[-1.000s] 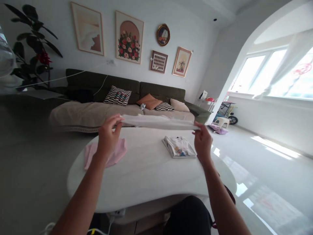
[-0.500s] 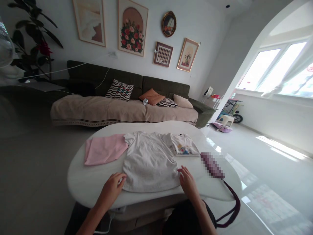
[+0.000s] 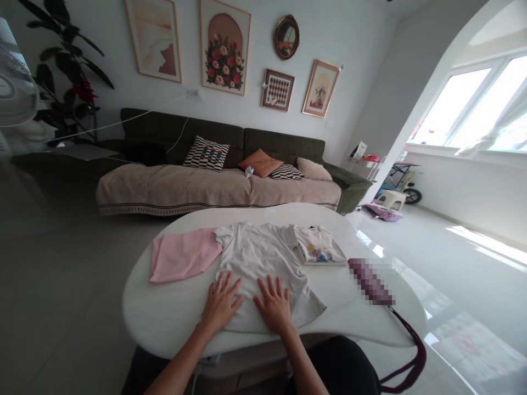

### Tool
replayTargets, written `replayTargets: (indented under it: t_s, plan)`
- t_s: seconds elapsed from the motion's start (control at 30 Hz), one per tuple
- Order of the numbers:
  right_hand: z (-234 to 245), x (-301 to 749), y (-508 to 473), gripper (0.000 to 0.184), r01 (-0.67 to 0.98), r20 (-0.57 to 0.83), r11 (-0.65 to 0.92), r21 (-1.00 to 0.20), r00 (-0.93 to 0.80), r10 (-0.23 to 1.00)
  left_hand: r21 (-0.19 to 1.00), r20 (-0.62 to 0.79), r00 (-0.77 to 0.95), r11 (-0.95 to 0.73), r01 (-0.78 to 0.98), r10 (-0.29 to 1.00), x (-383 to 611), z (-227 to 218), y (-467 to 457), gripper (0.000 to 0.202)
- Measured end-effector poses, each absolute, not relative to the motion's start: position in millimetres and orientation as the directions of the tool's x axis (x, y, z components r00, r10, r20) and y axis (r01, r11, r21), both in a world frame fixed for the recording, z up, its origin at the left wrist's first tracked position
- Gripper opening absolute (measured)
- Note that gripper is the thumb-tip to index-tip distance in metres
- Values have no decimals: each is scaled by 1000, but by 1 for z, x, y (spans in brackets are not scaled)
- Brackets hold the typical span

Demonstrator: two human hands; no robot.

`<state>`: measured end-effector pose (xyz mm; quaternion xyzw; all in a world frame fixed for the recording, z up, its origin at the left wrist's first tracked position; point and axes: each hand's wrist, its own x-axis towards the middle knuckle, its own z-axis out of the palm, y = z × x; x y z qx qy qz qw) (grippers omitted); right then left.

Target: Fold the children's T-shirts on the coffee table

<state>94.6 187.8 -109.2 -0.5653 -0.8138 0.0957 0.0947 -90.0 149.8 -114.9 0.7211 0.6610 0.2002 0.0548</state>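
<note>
A light grey-white T-shirt (image 3: 263,258) lies spread on the white table (image 3: 164,312), its hem toward me. My left hand (image 3: 221,303) rests flat on its lower left part with fingers spread. Flat on the lower middle of the shirt lies my right hand (image 3: 274,304), its fingers also apart. Left of the shirt is a folded pink cloth (image 3: 185,255), touching or just under the left sleeve. A folded white printed T-shirt (image 3: 319,246) sits by the right sleeve.
A purple item with a wrist strap (image 3: 370,281), blurred out in part, lies at the table's right side, its strap hanging over the edge. Behind the table stands a dark green sofa (image 3: 284,144) with several cushions. A fan (image 3: 16,88) is at the far left.
Both hands have moved from the shirt's side edges inward onto its lower front and now lie flat. The shirt's lower right corner has spread out to the right.
</note>
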Motion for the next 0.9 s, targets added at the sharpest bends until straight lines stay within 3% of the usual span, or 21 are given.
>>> replayTargets:
  t_s: [0.27,0.5,0.6,0.7,0.8,0.9]
  plan:
    - [-117,119,156,52,882,70,385,-270,-381,922,255,273,67,-139,957,960,-81,-131,114,51]
    - [-124,118,156,52,899,71,344,-273,-338,939,294,206,33,-94,951,978,-75,-127,109,50]
    - [-127,117,157,52,902,71,334,-273,-328,942,357,131,-33,-16,934,991,-80,-116,120,43]
    - [-128,118,157,52,897,80,343,-279,-335,939,512,144,-172,75,856,975,-95,-105,151,33]
    - [-129,120,158,50,892,91,347,-290,-336,938,685,166,-370,163,710,914,-120,-98,198,32]
    - [-125,120,157,48,880,127,355,-314,-332,935,738,103,-531,293,607,841,-144,-96,247,32]
